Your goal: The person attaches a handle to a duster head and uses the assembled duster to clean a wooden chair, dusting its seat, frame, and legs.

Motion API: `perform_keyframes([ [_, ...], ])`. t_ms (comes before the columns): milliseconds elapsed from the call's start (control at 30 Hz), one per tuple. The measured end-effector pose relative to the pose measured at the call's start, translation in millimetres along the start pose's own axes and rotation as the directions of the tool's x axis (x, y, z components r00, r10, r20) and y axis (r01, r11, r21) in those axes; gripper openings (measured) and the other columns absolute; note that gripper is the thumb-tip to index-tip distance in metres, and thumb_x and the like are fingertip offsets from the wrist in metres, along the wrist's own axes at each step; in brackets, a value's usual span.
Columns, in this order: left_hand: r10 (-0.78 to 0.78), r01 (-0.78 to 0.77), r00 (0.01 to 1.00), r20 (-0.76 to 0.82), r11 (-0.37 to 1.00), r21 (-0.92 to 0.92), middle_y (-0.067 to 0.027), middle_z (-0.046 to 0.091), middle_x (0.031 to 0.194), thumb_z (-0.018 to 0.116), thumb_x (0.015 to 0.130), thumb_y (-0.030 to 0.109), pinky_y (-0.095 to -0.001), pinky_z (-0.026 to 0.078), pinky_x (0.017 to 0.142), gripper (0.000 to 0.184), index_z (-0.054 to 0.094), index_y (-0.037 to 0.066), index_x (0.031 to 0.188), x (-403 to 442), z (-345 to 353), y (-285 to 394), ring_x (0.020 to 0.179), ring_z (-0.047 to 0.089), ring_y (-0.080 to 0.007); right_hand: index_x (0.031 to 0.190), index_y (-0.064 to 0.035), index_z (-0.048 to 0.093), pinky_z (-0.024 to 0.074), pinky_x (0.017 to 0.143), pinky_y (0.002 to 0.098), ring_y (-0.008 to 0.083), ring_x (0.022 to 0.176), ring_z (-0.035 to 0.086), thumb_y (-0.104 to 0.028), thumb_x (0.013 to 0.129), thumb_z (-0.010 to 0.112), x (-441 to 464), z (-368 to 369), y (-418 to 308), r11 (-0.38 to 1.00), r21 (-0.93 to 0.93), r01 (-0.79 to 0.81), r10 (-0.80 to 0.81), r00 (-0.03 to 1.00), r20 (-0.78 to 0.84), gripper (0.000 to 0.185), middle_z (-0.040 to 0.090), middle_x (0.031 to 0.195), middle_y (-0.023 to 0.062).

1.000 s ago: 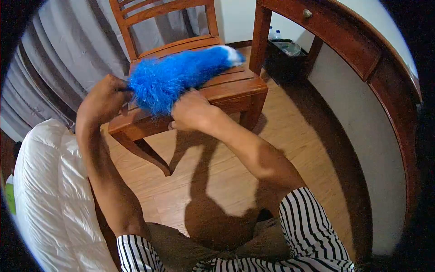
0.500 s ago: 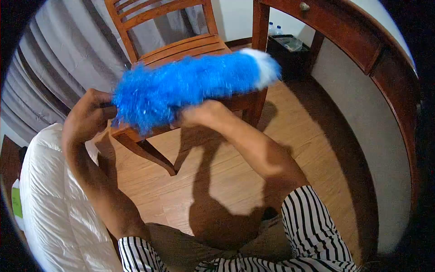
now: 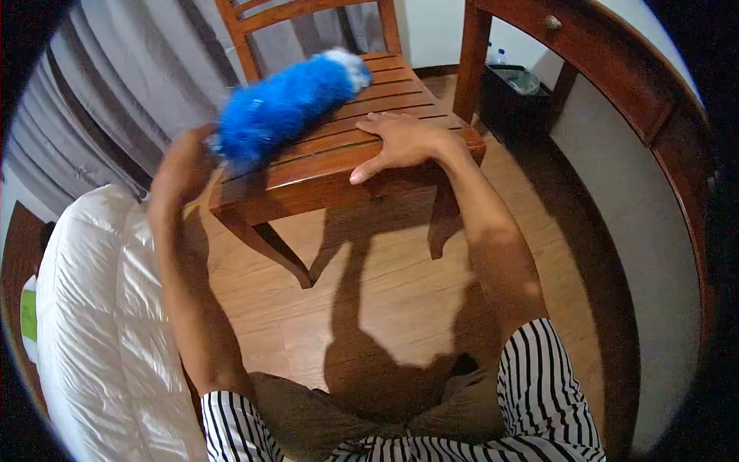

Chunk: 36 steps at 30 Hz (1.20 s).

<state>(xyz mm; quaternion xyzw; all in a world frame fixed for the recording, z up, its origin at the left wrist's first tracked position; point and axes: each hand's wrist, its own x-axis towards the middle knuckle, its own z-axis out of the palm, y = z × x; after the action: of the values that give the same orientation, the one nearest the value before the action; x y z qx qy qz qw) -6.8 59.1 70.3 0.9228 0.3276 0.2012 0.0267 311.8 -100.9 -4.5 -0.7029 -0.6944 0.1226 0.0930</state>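
A fluffy blue duster (image 3: 281, 104) with a white tip lies slanted over the left part of a slatted wooden chair seat (image 3: 408, 88). My left hand (image 3: 185, 165), blurred, is closed at the duster's near left end; the part it grips is mostly hidden. My right hand (image 3: 400, 142) rests on the seat's front edge, fingers spread on the slats and thumb over the front, holding nothing. The duster is up and to the left of it, apart from it.
A white quilt (image 3: 92, 308) is at the left, grey curtains (image 3: 138, 69) behind it. At the right stands a wooden table with a drawer (image 3: 608, 54). Under it are a black bin (image 3: 512, 108) and bottles. Wooden floor (image 3: 385, 300) lies below the chair.
The duster has swung up and left, away from my right hand. My right hand has come off the duster's side and now lies open on the seat. The view has shifted slightly.
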Motion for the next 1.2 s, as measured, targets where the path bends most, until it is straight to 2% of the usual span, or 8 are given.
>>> perform_keyframes([
  [33, 0.102, -0.101, 0.994, 0.04, 0.994, -0.035, -0.0228, 0.072, 0.094, 0.062, 0.087, -0.005, -0.0413, 0.055, 0.073, 0.045, 0.065, 0.006, 0.131, 2, 10, 5, 0.081, 0.072, -0.0243, 0.156, 0.0018, 0.033, 0.0196, 0.126, 0.0466, 0.0391, 0.153, 0.022, -0.088, 0.063, 0.069, 1, 0, -4, 1.0, -0.024, -0.007, 0.007, 1.0, -0.011, 0.134, 0.024, 0.164, 0.0263],
  [133, -0.145, 0.186, 0.907, 0.395, 0.98, -0.067, -0.0228, 0.073, 0.093, 0.063, 0.085, -0.006, -0.0425, 0.055, 0.073, 0.055, 0.059, 0.008, 0.138, -1, -5, 70, 0.079, 0.072, -0.0269, 0.156, 0.0011, 0.034, 0.0196, 0.126, 0.0481, 0.0403, 0.153, 0.023, -0.091, 0.062, 0.067, -1, -9, -18, 0.997, -0.064, -0.032, 0.031, 0.999, -0.013, 0.135, 0.025, 0.164, 0.0269],
  [333, 0.066, -0.01, 0.937, 0.344, 0.987, -0.162, -0.0263, 0.072, 0.095, 0.063, 0.085, 0.001, -0.046, 0.056, 0.077, 0.052, 0.059, 0.005, 0.137, 20, 20, 70, 0.083, 0.073, -0.0336, 0.156, -0.003, 0.037, 0.0212, 0.125, 0.0491, 0.0414, 0.152, 0.025, -0.091, 0.062, 0.066, 2, -14, -29, 0.994, -0.097, -0.057, 0.055, 0.998, -0.024, 0.132, 0.027, 0.163, 0.0268],
  [400, 0.166, -0.15, 0.978, 0.124, 0.98, -0.13, -0.0299, 0.071, 0.099, 0.061, 0.085, 0.006, -0.0493, 0.055, 0.081, 0.044, 0.063, 0.001, 0.129, 26, 47, 49, 0.088, 0.073, -0.0398, 0.156, -0.0042, 0.037, 0.0202, 0.125, 0.0507, 0.0412, 0.152, 0.026, -0.092, 0.061, 0.066, 1, -15, -32, 0.994, -0.096, -0.053, 0.049, 0.998, -0.041, 0.133, 0.028, 0.163, 0.0263],
  [633, -0.285, 0.27, 0.951, 0.118, 0.954, 0.128, -0.0342, 0.069, 0.104, 0.06, 0.085, 0.013, -0.0526, 0.053, 0.09, 0.03, 0.069, -0.005, 0.107, 23, 33, 41, 0.102, 0.069, -0.0453, 0.156, -0.0035, 0.037, 0.0208, 0.125, 0.0504, 0.0425, 0.151, 0.027, -0.09, 0.061, 0.068, -4, -12, -30, 0.998, -0.059, -0.031, 0.026, 0.996, -0.079, 0.132, 0.029, 0.163, 0.0255],
  [967, 0.186, -0.154, 0.957, 0.223, 0.976, -0.153, -0.0306, 0.07, 0.102, 0.067, 0.087, 0.015, -0.05, 0.051, 0.087, 0.026, 0.069, -0.003, 0.105, 30, 57, 51, 0.097, 0.068, -0.0437, 0.156, -0.0069, 0.039, 0.0215, 0.124, 0.0522, 0.0409, 0.151, 0.029, -0.092, 0.059, 0.066, 7, -6, -21, 0.997, -0.073, -0.019, 0.014, 0.997, -0.071, 0.132, 0.03, 0.163, 0.0258],
  [1067, 0.387, -0.302, 0.912, 0.132, 0.855, -0.42, -0.0315, 0.069, 0.101, 0.065, 0.087, 0.013, -0.0488, 0.051, 0.089, 0.027, 0.07, -0.001, 0.109, 30, 60, 70, 0.096, 0.068, -0.0447, 0.153, -0.0057, 0.043, 0.0243, 0.123, 0.0531, 0.0423, 0.149, 0.032, -0.092, 0.058, 0.067, 8, -26, -29, 0.999, 0.002, -0.039, 0.038, 0.986, 0.164, 0.13, 0.032, 0.161, 0.0268],
  [1200, 0.203, -0.121, 0.95, 0.237, 0.94, -0.318, -0.0243, 0.071, 0.115, 0.065, 0.087, 0.013, -0.0461, 0.049, 0.098, 0.039, 0.065, 0.002, 0.124, 33, 52, 78, 0.113, 0.066, -0.0398, 0.152, -0.0062, 0.045, 0.0257, 0.122, 0.0541, 0.0431, 0.147, 0.034, -0.092, 0.058, 0.067, 7, -27, -35, 1.0, 0.012, -0.014, 0.013, 0.994, 0.104, 0.129, 0.034, 0.16, 0.0271],
])
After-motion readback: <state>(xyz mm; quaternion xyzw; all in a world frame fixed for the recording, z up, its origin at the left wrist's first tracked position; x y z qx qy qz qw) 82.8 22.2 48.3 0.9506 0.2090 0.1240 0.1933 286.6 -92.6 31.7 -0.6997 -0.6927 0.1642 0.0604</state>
